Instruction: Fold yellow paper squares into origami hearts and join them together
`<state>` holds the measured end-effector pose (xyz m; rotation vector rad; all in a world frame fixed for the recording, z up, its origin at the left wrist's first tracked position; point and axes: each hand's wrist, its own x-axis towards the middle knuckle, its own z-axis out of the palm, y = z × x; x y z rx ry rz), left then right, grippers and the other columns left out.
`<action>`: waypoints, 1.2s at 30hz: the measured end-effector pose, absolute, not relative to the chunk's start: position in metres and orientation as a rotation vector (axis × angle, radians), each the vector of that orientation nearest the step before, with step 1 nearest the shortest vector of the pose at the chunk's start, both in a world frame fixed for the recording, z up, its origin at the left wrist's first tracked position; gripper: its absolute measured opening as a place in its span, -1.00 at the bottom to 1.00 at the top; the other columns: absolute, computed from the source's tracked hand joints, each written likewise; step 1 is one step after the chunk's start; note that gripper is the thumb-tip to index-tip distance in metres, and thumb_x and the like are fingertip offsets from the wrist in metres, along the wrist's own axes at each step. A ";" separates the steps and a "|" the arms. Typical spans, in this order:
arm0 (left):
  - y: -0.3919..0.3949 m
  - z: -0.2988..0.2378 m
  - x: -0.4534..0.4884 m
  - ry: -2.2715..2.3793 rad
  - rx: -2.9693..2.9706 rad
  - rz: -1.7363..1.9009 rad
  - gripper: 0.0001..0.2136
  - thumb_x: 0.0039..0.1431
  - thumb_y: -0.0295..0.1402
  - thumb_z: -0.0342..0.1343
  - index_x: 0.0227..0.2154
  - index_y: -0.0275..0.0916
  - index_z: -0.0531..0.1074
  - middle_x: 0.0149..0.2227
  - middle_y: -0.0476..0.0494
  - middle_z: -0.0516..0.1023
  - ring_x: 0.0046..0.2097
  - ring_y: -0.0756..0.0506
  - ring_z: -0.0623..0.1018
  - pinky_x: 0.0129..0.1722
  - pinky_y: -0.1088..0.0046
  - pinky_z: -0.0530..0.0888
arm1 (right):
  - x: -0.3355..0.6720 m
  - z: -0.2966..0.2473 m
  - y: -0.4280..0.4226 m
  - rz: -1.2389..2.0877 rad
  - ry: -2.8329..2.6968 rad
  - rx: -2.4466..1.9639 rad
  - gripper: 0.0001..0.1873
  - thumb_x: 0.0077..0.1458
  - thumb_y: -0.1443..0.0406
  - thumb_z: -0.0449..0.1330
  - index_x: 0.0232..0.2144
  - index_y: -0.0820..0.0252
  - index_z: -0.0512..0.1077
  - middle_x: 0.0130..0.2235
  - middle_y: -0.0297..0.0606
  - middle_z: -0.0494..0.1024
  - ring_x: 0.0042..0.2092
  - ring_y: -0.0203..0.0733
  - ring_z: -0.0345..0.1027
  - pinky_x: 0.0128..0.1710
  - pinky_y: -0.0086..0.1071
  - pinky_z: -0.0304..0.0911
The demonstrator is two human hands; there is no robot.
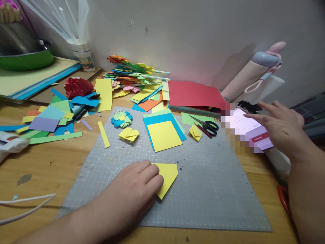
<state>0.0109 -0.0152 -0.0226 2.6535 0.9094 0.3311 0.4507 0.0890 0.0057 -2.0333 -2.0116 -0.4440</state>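
Note:
My left hand [134, 189] lies with curled fingers pressed flat on a folded yellow paper [169, 174] near the front of the grey cutting mat [203, 196]. My right hand [279, 125] hovers at the right with fingers spread, its index finger touching a blurred, lit phone screen [243, 130]. A yellow square sheet [164, 135] rests on blue and green sheets in the middle of the mat. Two folded yellow pieces [129, 134] [195, 133] lie either side of it.
Black-handled scissors [207, 126] lie by a green sheet. A blue-green paper flower [122, 119], a red paper ball [77, 87], coloured scraps and a red sheet [193, 95] crowd the back. A glue gun [11, 145] sits at the left, red-handled pliers [284, 200] at the right edge.

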 end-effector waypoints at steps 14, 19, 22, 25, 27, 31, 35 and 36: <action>-0.014 -0.024 0.012 0.914 2.613 0.333 -0.92 0.18 -0.52 -0.06 -0.38 -0.21 0.21 -0.30 -0.06 0.36 -0.28 -0.11 0.29 -0.33 0.32 0.28 | 0.443 -0.004 0.086 -0.672 -2.135 -2.003 -0.44 0.29 0.09 -0.30 0.00 0.06 0.42 0.30 -0.21 0.07 0.33 0.03 -0.30 0.20 0.10 -0.33; -0.015 -0.024 0.012 0.916 2.614 0.323 -0.91 0.15 -0.53 -0.05 -0.37 -0.21 0.23 -0.29 -0.07 0.37 -0.27 -0.11 0.30 -0.32 0.33 0.28 | 0.439 -0.006 0.085 -0.679 -2.167 -2.123 -0.45 0.29 0.06 -0.30 0.03 -0.03 0.40 0.31 -0.22 0.03 0.32 0.08 -0.26 0.17 0.19 -0.31; -0.015 -0.024 0.011 0.922 2.614 0.321 -0.91 0.16 -0.53 -0.05 -0.37 -0.21 0.23 -0.29 -0.07 0.37 -0.28 -0.11 0.30 -0.32 0.32 0.28 | 0.442 -0.006 0.086 -0.671 -2.149 -2.152 -0.44 0.29 0.06 -0.31 0.03 -0.04 0.39 0.30 -0.21 0.06 0.31 0.07 -0.22 0.16 0.19 -0.29; -0.014 -0.024 0.012 0.917 2.616 0.320 -0.92 0.17 -0.53 -0.06 -0.37 -0.21 0.23 -0.29 -0.07 0.37 -0.28 -0.11 0.30 -0.32 0.32 0.28 | 0.445 -0.006 0.087 -0.687 -2.134 -2.157 -0.46 0.28 0.07 -0.30 0.05 -0.07 0.37 0.30 -0.22 0.07 0.31 0.05 -0.22 0.17 0.17 -0.29; -0.014 -0.023 0.012 0.915 2.618 0.320 -0.91 0.17 -0.53 -0.06 -0.37 -0.21 0.23 -0.29 -0.07 0.37 -0.28 -0.11 0.29 -0.33 0.32 0.28 | 0.443 -0.006 0.087 -0.693 -2.136 -2.190 -0.48 0.27 0.06 -0.28 0.06 -0.10 0.35 0.30 -0.24 0.06 0.31 0.06 -0.22 0.16 0.19 -0.28; -0.015 -0.024 0.012 0.918 2.624 0.323 -0.92 0.18 -0.52 -0.07 -0.36 -0.21 0.23 -0.29 -0.06 0.36 -0.28 -0.11 0.29 -0.33 0.32 0.28 | 0.437 -0.008 0.087 -0.676 -2.122 -2.245 -0.48 0.26 0.04 -0.29 0.05 -0.15 0.35 0.30 -0.26 0.08 0.30 0.07 -0.17 0.13 0.26 -0.26; -0.015 -0.024 0.011 0.918 2.625 0.321 -0.91 0.17 -0.53 -0.07 -0.37 -0.21 0.22 -0.30 -0.06 0.35 -0.29 -0.11 0.28 -0.33 0.32 0.28 | 0.442 -0.006 0.091 -0.749 -2.032 -2.097 -0.43 0.24 0.04 -0.31 -0.05 -0.10 0.44 0.22 -0.24 0.25 0.27 0.05 -0.04 0.13 0.23 -0.22; -0.015 -0.024 0.011 0.918 2.623 0.322 -0.91 0.16 -0.53 -0.06 -0.37 -0.21 0.21 -0.30 -0.06 0.35 -0.29 -0.11 0.28 -0.33 0.32 0.28 | 0.445 -0.004 0.092 -0.750 -1.997 -2.068 -0.43 0.23 0.05 -0.30 -0.08 -0.06 0.46 0.18 -0.23 0.31 0.25 0.05 0.02 0.13 0.23 -0.20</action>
